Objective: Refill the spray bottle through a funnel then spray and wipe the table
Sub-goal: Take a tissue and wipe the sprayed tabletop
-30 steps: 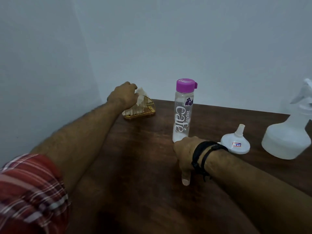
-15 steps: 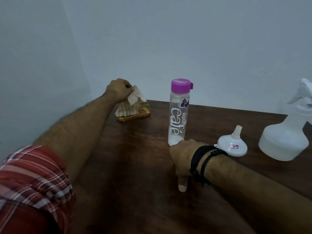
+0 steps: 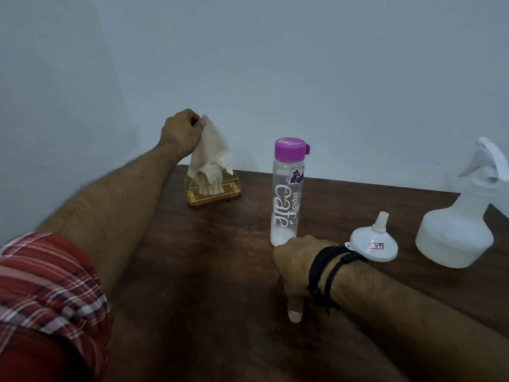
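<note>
Your left hand (image 3: 181, 130) is closed in a fist on a tissue (image 3: 210, 150), holding it raised above the gold wire holder (image 3: 213, 188) at the far left of the table (image 3: 206, 285). Your right hand (image 3: 296, 267) rests knuckles-up on the table with the thumb extended, holding nothing, just in front of the purple-capped water bottle (image 3: 286, 194). The funnel (image 3: 374, 241) lies mouth-down beside your right wrist, and the spray bottle (image 3: 462, 227) stands at the far right.
</note>
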Action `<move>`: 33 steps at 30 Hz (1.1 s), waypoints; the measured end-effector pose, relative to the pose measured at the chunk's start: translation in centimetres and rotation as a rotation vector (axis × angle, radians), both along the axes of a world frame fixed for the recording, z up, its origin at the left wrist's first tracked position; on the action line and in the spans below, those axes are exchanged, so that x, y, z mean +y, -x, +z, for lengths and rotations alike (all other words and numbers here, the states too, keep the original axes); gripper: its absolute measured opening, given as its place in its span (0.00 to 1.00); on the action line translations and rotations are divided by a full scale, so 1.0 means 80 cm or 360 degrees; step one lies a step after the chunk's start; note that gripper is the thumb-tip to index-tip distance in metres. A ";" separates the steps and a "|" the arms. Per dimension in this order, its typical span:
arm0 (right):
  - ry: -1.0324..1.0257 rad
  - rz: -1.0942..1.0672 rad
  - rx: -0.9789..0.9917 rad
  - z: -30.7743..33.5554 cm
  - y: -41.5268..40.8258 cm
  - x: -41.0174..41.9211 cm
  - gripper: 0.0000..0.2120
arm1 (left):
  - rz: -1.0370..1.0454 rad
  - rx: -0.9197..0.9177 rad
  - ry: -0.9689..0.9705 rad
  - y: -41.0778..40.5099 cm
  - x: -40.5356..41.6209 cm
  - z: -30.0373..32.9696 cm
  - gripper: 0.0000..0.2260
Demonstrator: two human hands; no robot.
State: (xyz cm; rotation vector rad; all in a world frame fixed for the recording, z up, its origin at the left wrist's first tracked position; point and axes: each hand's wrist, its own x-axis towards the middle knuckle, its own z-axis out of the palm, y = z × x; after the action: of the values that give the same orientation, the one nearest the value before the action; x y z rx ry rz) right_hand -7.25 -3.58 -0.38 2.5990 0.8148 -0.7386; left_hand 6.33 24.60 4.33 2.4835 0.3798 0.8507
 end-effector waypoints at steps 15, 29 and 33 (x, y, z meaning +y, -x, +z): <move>-0.0072 -0.0017 -0.0052 0.001 0.005 -0.007 0.31 | -0.0012 -0.0516 0.0227 0.034 -0.001 0.058 0.17; -0.0940 -0.0137 -0.0233 0.035 0.066 -0.068 0.38 | -0.0879 0.0226 0.0132 0.256 -0.082 0.075 0.09; -0.1759 -0.0244 0.0108 0.074 0.091 -0.099 0.47 | -0.1226 0.0467 0.0320 0.296 -0.154 0.043 0.07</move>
State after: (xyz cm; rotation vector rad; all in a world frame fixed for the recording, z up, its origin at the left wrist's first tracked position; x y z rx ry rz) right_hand -14.53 -11.51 5.56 3.6367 1.3269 -0.4634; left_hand -17.38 12.31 7.77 2.2719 -0.3735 0.1269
